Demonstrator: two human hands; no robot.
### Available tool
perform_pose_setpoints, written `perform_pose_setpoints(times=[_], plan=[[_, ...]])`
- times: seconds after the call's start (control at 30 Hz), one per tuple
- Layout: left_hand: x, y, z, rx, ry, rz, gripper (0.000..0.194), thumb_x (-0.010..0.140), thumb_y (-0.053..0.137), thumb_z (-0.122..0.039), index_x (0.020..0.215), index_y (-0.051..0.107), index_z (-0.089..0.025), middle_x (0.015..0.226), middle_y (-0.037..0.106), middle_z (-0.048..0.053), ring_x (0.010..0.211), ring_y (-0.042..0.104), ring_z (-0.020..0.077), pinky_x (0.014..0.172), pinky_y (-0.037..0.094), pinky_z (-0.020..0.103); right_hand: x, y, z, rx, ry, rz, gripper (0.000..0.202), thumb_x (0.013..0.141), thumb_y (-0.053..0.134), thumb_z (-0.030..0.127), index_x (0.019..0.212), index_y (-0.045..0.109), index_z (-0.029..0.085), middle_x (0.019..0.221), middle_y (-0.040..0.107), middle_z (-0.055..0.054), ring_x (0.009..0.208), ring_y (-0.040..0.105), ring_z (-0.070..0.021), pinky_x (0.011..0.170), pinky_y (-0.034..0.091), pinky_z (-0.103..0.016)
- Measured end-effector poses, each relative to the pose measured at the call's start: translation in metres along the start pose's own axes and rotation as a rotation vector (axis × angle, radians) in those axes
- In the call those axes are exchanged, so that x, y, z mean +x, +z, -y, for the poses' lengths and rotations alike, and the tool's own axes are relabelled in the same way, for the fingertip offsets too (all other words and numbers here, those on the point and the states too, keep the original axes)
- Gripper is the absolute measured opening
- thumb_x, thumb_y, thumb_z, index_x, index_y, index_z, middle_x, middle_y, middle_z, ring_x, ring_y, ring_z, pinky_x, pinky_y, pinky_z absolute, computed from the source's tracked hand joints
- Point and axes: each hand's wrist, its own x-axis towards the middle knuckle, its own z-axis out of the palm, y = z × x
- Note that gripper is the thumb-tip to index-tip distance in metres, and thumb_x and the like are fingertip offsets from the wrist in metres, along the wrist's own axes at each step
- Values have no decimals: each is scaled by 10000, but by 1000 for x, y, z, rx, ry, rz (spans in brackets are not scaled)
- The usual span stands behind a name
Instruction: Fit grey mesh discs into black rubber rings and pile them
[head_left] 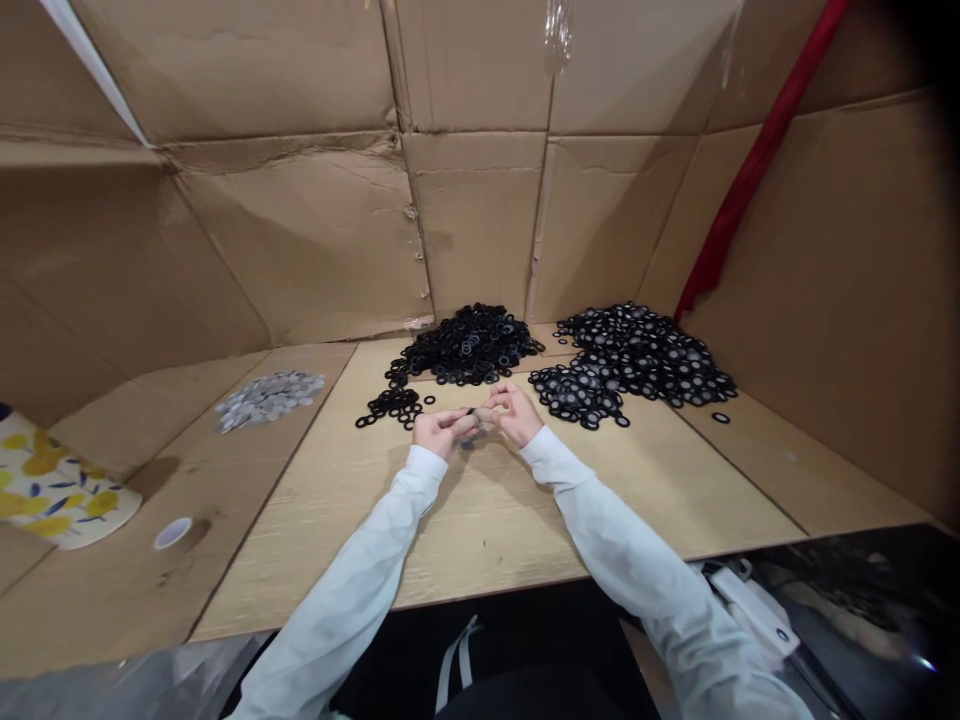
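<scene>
My left hand (441, 430) and my right hand (514, 412) meet above the middle of the wooden board (480, 540). Between their closed fingertips is a small black ring (472, 412), partly covered by the fingers. Just behind the hands rises a heap of black rings (476, 343), with a smaller cluster of black rings (395, 403) left of it. To the right lies a large pile of black rings with pale centres (645, 350). Grey discs (270, 398) form a flat pile on the left. Beneath the fingers are a few greyish pieces, too small to tell.
Cardboard walls (480, 220) stand behind and at both sides. A cup with a yellow flower pattern (67, 485) is at the far left, near a small white round object (173, 533). A red strip (757, 160) hangs at the right. One ring (721, 418) lies apart.
</scene>
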Motion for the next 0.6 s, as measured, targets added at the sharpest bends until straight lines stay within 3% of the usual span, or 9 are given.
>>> perform_pose_setpoints(times=[0.33,0.47,0.6], plan=[[0,-3,1,7,-10,73,326,405,737,-184,689,645,-54,734,651,127,651,610,201,719,477,357,-5,-6,12,-264,-102,7,122,620,603,299,588,628,183,753,431,-39,768,364,-162,738,310,-318],[0,-3,0,68,12,100,311,405,735,-199,672,648,-64,715,654,116,647,609,204,715,480,356,-5,-12,18,-365,-149,69,131,650,577,287,593,635,184,758,425,-47,773,347,-172,715,296,-310],[1,-4,-1,90,-50,171,311,404,731,-212,668,649,-70,664,654,90,588,605,184,693,485,346,-4,-17,16,-358,-178,151,104,642,589,259,594,634,178,745,424,-41,757,357,-159,706,302,-296]])
